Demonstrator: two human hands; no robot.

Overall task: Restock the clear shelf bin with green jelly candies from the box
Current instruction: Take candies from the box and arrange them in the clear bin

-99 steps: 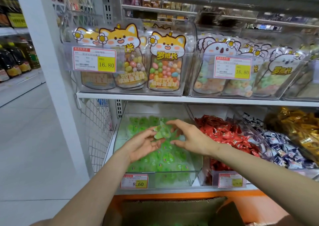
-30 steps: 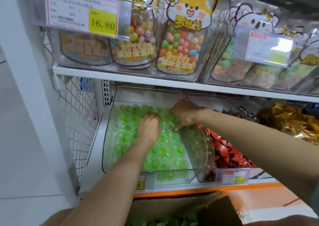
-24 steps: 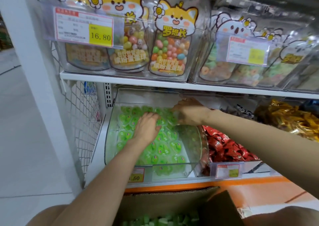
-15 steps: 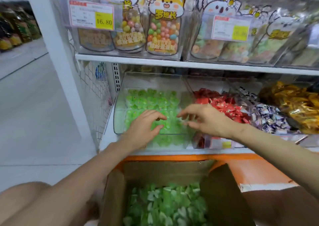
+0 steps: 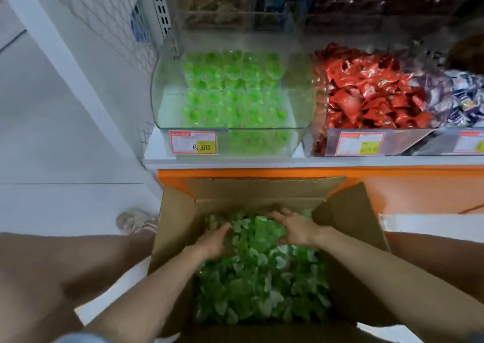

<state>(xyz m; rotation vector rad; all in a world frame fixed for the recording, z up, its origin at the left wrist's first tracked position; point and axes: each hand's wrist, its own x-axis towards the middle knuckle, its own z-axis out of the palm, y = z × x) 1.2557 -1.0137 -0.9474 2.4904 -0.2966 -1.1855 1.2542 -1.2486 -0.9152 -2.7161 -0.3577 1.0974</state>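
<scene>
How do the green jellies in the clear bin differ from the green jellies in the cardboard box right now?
Bin jellies lie in tidy rows; box jellies are a loose heap. Bin jellies sit untouched in the clear bin on the shelf; box jellies sit lower, in the cardboard box below it, with the left hand and right hand cupping a clump. Both are green.

White tiled floor (image 5: 52, 138), white upright (image 5: 65, 52), wire mesh side panel (image 5: 110, 10), white shelf (image 5: 314, 162) over orange base (image 5: 419, 193).
</scene>
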